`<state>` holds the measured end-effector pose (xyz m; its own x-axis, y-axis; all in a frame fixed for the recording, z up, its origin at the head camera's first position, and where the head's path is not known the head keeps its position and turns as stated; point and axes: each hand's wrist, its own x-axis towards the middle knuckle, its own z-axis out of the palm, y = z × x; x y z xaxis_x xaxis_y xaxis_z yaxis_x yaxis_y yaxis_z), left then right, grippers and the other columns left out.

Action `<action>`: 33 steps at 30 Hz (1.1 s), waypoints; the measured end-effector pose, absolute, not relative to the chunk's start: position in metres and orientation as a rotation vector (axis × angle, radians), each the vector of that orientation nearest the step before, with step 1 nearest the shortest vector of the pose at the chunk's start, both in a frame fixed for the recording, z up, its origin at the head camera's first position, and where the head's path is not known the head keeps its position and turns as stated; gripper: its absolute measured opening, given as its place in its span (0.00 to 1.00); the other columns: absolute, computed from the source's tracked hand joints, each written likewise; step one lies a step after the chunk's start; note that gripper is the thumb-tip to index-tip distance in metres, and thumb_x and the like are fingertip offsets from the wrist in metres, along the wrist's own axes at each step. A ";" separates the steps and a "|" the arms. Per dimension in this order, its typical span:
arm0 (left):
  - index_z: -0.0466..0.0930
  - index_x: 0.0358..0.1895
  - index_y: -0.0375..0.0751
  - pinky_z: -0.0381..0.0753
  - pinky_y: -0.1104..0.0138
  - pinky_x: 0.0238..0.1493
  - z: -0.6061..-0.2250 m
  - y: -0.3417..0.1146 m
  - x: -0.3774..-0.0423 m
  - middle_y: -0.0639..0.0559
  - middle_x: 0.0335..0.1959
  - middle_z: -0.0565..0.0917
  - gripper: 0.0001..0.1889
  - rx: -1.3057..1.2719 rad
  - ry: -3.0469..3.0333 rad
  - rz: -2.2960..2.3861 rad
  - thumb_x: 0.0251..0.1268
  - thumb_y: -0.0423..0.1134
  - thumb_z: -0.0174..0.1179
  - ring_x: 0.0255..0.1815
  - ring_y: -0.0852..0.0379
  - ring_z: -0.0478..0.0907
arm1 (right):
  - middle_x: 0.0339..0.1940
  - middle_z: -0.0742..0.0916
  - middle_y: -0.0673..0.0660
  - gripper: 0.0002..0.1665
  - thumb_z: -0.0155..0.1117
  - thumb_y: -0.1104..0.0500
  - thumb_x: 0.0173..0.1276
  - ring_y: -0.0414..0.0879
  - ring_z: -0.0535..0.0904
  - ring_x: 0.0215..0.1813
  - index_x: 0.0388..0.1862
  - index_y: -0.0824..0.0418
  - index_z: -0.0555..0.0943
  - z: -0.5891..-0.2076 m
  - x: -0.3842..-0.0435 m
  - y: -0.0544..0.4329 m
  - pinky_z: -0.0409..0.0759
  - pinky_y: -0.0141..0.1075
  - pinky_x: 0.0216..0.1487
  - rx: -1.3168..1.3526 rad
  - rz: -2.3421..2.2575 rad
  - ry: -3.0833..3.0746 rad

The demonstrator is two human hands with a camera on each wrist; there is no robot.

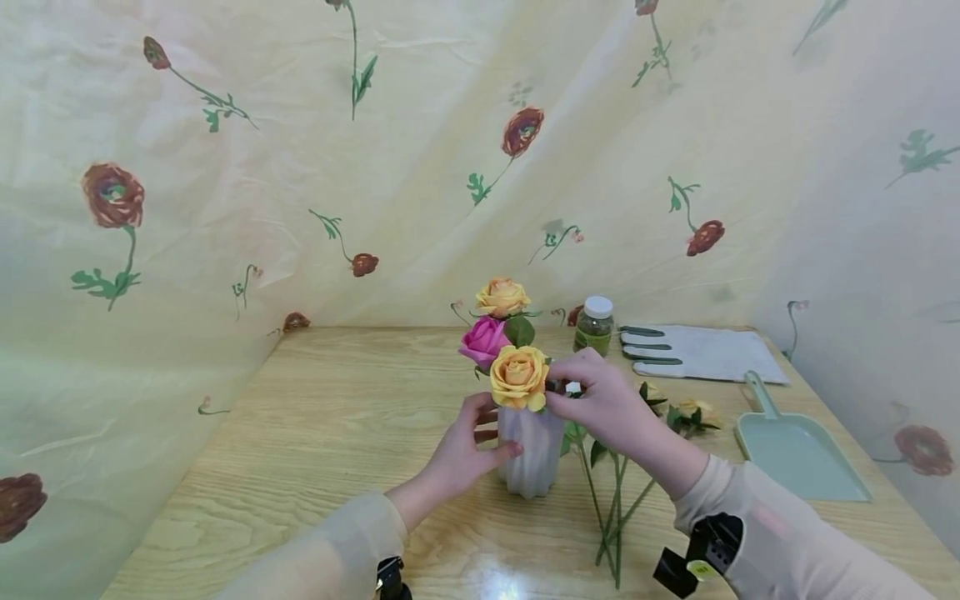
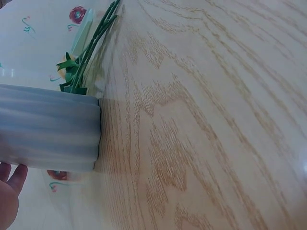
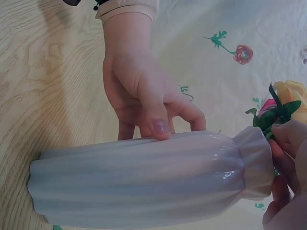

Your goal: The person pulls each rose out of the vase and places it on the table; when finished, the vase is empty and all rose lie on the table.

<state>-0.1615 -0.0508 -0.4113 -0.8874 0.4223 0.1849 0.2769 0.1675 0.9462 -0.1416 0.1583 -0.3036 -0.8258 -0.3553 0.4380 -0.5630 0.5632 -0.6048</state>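
A white fluted vase (image 1: 531, 458) stands upright on the table, holding a pink rose (image 1: 482, 342) and two yellow roses. My left hand (image 1: 459, 454) holds the vase by its left side, thumb at the front and fingers behind. In the right wrist view, the left thumb (image 3: 161, 127) presses on the vase wall. At the ruffled rim, my right hand (image 1: 603, 400) pinches the front yellow rose (image 1: 519, 377) just under its bloom. Its stem is mostly hidden by fingers and vase. The other yellow rose (image 1: 502, 297) rises highest, at the back.
Loose yellow roses (image 1: 699, 414) with crossing green stems lie right of the vase, under my right forearm. Farther back are a white-lidded jar (image 1: 597, 327) and a flat white glove-like piece (image 1: 708, 352) with dark-edged fingers. A pale green dustpan (image 1: 802, 454) lies near the right edge.
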 end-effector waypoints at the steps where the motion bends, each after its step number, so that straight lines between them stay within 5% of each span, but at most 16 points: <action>1: 0.56 0.65 0.46 0.71 0.55 0.60 -0.411 -0.051 -0.161 0.51 0.63 0.66 0.34 0.693 2.305 1.824 0.59 0.44 0.65 0.63 0.49 0.66 | 0.32 0.84 0.50 0.08 0.64 0.66 0.61 0.44 0.68 0.37 0.34 0.54 0.85 -0.304 -0.142 0.158 0.70 0.36 0.32 0.767 1.120 -2.531; 8: 0.56 0.65 0.46 0.70 0.54 0.60 -0.413 -0.052 -0.162 0.49 0.63 0.66 0.35 0.691 2.292 1.837 0.59 0.44 0.65 0.63 0.48 0.65 | 0.28 0.81 0.44 0.07 0.67 0.66 0.58 0.44 0.67 0.36 0.31 0.54 0.84 -0.303 -0.142 0.152 0.71 0.40 0.35 0.803 1.095 -2.521; 16: 0.57 0.65 0.45 0.71 0.58 0.59 -0.414 -0.051 -0.162 0.49 0.64 0.65 0.34 0.708 2.285 1.845 0.59 0.44 0.65 0.63 0.49 0.66 | 0.36 0.83 0.49 0.19 0.65 0.64 0.62 0.44 0.71 0.40 0.53 0.61 0.78 -0.303 -0.142 0.148 0.73 0.38 0.37 0.655 1.195 -2.566; 26: 0.56 0.66 0.45 0.71 0.57 0.59 -0.414 -0.052 -0.161 0.49 0.64 0.65 0.35 0.698 2.274 1.848 0.59 0.44 0.65 0.63 0.49 0.65 | 0.38 0.81 0.55 0.15 0.63 0.71 0.56 0.46 0.77 0.40 0.43 0.64 0.78 -0.304 -0.139 0.138 0.79 0.36 0.36 0.607 1.283 -2.582; 33: 0.56 0.65 0.44 0.71 0.56 0.59 -0.413 -0.051 -0.161 0.49 0.63 0.66 0.34 0.705 2.282 1.856 0.59 0.43 0.65 0.62 0.48 0.66 | 0.29 0.75 0.53 0.07 0.64 0.71 0.56 0.45 0.68 0.34 0.28 0.60 0.80 -0.306 -0.137 0.139 0.74 0.34 0.29 0.618 1.211 -2.545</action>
